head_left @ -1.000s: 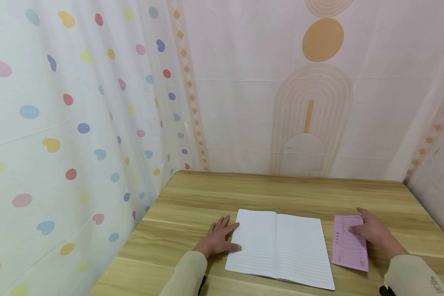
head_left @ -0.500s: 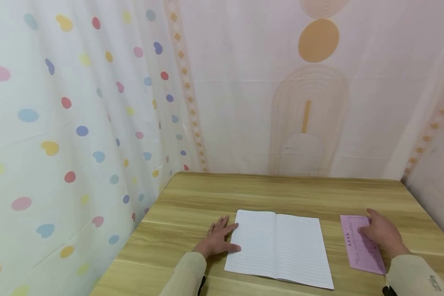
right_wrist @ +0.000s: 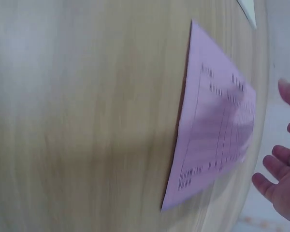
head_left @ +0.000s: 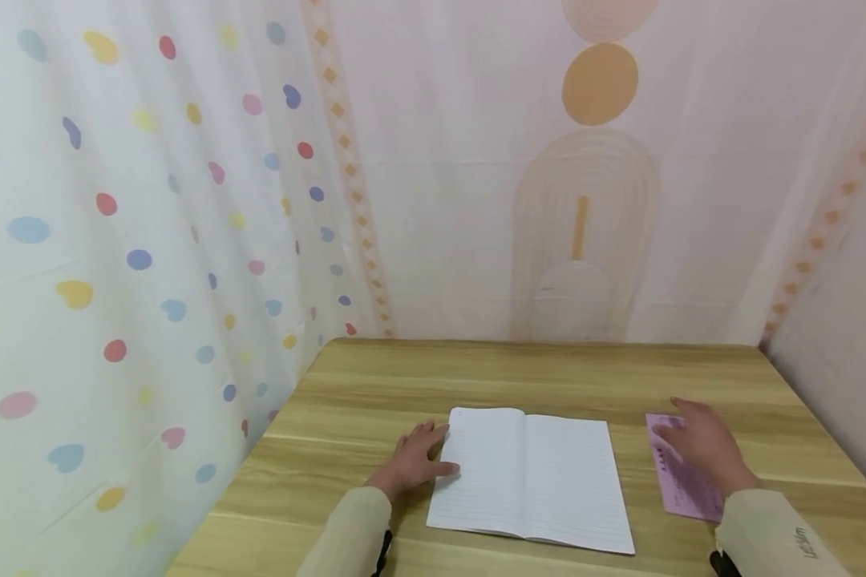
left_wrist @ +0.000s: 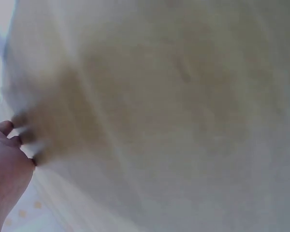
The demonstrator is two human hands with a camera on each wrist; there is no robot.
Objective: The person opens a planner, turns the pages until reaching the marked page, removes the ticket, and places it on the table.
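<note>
An opened notebook (head_left: 573,481) with lined white pages lies on the table. My left hand (head_left: 413,461) rests at its left edge, fingers spread, with the thumb and index finger reaching the page margin. To the right of the notebook is a pink printed form (head_left: 673,481), turned slightly askew. Over its upper right part is my right hand (head_left: 707,445), fingers loosely extended and covering some of the print. In the right wrist view the fingers of this hand (right_wrist: 282,179) are spread beyond the form's far edge, apart from the paper.
The wooden table (head_left: 534,375) extends behind and around the papers. A dotted curtain (head_left: 144,304) hangs along the left side, and a patterned curtain (head_left: 440,240) closes off the back.
My right hand first slid the pink form to the right and turned it a little, then came off it and shifted left. The left hand stayed by the notebook; the head view turned slightly right.
</note>
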